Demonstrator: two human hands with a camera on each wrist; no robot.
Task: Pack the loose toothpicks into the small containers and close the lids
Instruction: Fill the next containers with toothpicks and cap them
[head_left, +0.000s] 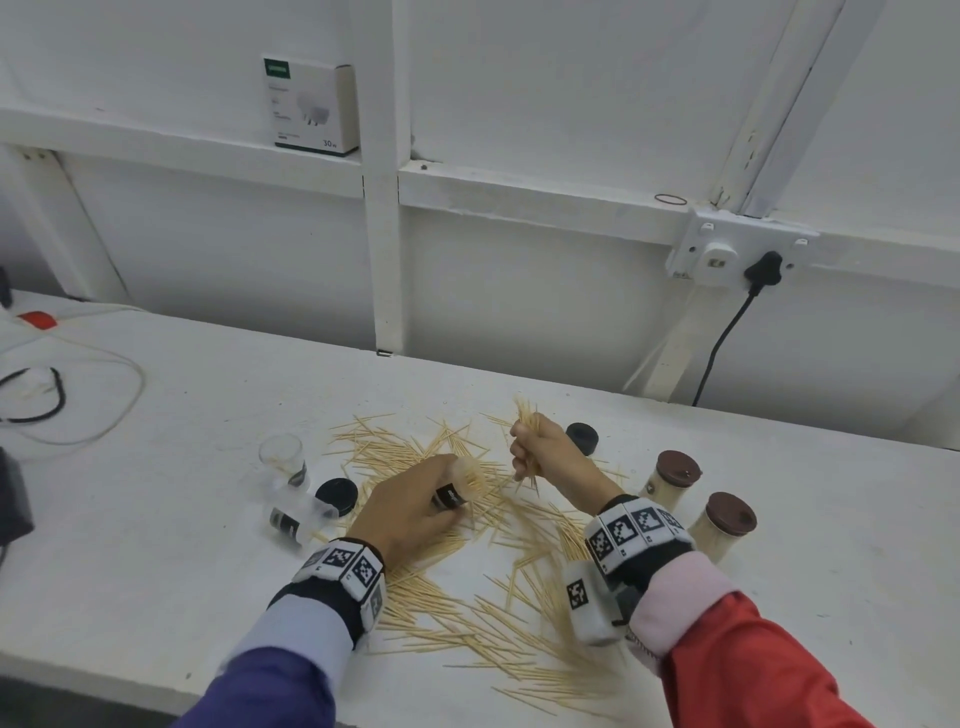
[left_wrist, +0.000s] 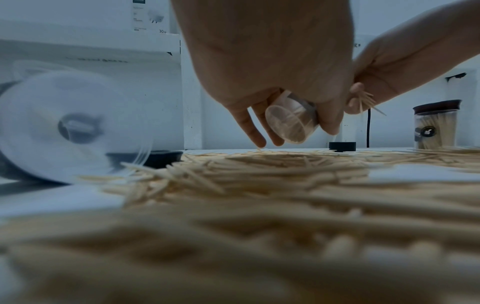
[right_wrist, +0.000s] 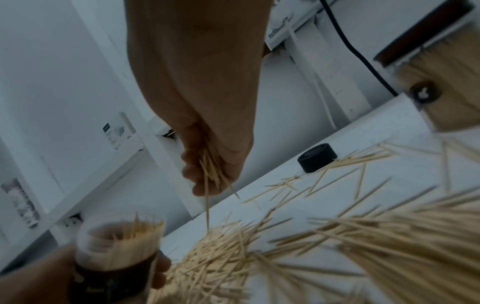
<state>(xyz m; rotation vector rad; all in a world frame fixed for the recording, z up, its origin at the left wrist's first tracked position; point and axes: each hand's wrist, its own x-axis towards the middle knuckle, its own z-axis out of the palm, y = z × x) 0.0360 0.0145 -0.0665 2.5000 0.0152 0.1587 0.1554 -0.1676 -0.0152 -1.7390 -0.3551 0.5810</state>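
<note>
While left hand (head_left: 402, 512) holds a part-filled container (head_left: 464, 486), right hand (head_left: 548, 454) holds a toothpick bundle (head_left: 527, 422) just beside it.

Left grip: fingers curled round the clear, black-labelled container, tilted, mouth toward the right hand, above the pile. Right grip: fist closed on the bundle, tips sticking out both ends, raised off the counter (head_left: 182, 415). Loose toothpicks (head_left: 467, 618) scattered across the counter under and between both wrists. Left side: one empty container upright (head_left: 283, 457), one lying on its side (head_left: 296, 517), black lid (head_left: 336, 496) just beside it. Second black lid (head_left: 582, 437) behind the right hand. Two filled containers with brown lids (head_left: 698, 512) stand right, closed.
</note>
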